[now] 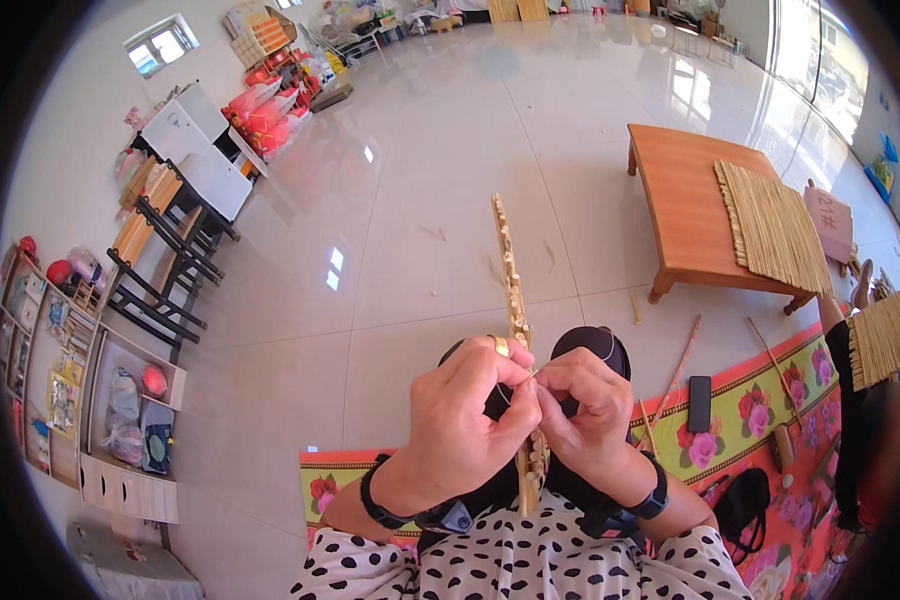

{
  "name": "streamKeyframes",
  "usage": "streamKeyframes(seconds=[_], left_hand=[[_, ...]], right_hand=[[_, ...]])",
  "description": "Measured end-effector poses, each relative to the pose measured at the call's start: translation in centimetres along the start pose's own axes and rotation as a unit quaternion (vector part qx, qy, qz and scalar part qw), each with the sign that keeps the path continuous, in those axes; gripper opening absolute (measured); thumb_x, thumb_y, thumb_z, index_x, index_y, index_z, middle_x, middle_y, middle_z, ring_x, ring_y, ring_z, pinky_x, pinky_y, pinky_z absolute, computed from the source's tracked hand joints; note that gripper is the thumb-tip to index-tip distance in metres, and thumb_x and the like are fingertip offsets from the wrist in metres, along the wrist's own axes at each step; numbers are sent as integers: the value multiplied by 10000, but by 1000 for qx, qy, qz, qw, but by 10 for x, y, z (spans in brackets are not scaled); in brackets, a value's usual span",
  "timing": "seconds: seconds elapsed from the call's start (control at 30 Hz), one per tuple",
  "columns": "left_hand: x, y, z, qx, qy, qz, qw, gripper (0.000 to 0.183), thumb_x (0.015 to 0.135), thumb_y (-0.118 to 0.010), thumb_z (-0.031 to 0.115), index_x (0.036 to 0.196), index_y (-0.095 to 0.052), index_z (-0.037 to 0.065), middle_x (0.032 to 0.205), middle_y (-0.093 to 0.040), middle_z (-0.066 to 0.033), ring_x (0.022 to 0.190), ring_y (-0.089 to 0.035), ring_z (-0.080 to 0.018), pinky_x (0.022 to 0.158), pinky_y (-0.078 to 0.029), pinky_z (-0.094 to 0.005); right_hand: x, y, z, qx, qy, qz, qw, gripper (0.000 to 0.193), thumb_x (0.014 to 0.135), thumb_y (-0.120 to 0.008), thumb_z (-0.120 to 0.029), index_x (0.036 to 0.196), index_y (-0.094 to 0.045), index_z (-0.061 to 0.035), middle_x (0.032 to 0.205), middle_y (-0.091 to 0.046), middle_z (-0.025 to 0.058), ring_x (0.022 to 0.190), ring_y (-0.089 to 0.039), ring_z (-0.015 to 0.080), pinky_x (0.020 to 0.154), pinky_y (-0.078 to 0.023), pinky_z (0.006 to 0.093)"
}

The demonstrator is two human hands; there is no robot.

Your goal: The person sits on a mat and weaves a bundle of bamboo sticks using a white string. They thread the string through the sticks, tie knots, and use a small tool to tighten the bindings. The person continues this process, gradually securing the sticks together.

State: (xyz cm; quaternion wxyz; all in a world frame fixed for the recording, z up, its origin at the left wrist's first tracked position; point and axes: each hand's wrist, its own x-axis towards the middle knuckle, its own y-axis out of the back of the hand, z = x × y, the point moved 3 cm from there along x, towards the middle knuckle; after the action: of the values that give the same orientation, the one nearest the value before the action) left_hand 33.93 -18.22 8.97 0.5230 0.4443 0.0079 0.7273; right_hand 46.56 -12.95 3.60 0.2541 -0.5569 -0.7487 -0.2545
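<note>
The left hand (467,408) and right hand (587,415) hide part of a strip of sticks (510,265); their thin strand (504,397) is hard to trace. At right, another person (885,445) is blurred, cut off.

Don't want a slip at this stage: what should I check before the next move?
1. Left hand pinching the thread: ok.
2. Right hand fingertips meeting the left's: ok.
3. Reed strip running beneath both hands: ok.
4. Thread knotted: cannot tell, fingers cover the spot.
5. Phone lying apart from both hands: ok.
</note>
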Motion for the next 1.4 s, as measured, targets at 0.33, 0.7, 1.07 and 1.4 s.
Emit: streamKeyframes(seconds=[0.33, 0.7, 1.07, 1.4], left_hand=[[2, -3, 2, 31, -14, 4, 999, 115, 736, -670, -51, 786, -577, -5, 837, -648, -129, 724, -665, -211, 643, -527, -287], [3, -5, 3, 50, -64, 19, 997, 195, 720, -697, -38, 801, -533, 30, 828, -628, -104, 656, -641, -236, 544, -508, -298], [1, -5, 2, 49, -66, 20, 996, 175, 731, -689, -35, 799, -538, 23, 829, -628, -112, 669, -648, -243, 555, -517, -299], [1, -3, 7, 26, -19, 5, 999, 107, 753, -648, -65, 795, -562, -16, 837, -653, -145, 732, -671, -224, 662, -538, -295]], right_hand=[[0, 2, 3, -8, 4, -1, 1000, 118, 736, -709, 65, 816, -655, -4, 773, -639, 88, 645, -637, 196, 567, -498, 274], [0, 1, 2, -38, 29, 19, 999, 144, 719, -710, 71, 822, -653, -11, 775, -635, 88, 635, -646, 208, 557, -510, 271], [-3, 0, 2, -54, 43, 32, 997, 162, 704, -723, 55, 829, -658, -25, 768, -626, 69, 613, -631, 191, 531, -496, 269], [-2, 0, 0, -61, 49, 35, 996, 171, 701, -730, 45, 838, -664, -34, 769, -625, 64, 603, -620, 178, 525, -491, 264]])
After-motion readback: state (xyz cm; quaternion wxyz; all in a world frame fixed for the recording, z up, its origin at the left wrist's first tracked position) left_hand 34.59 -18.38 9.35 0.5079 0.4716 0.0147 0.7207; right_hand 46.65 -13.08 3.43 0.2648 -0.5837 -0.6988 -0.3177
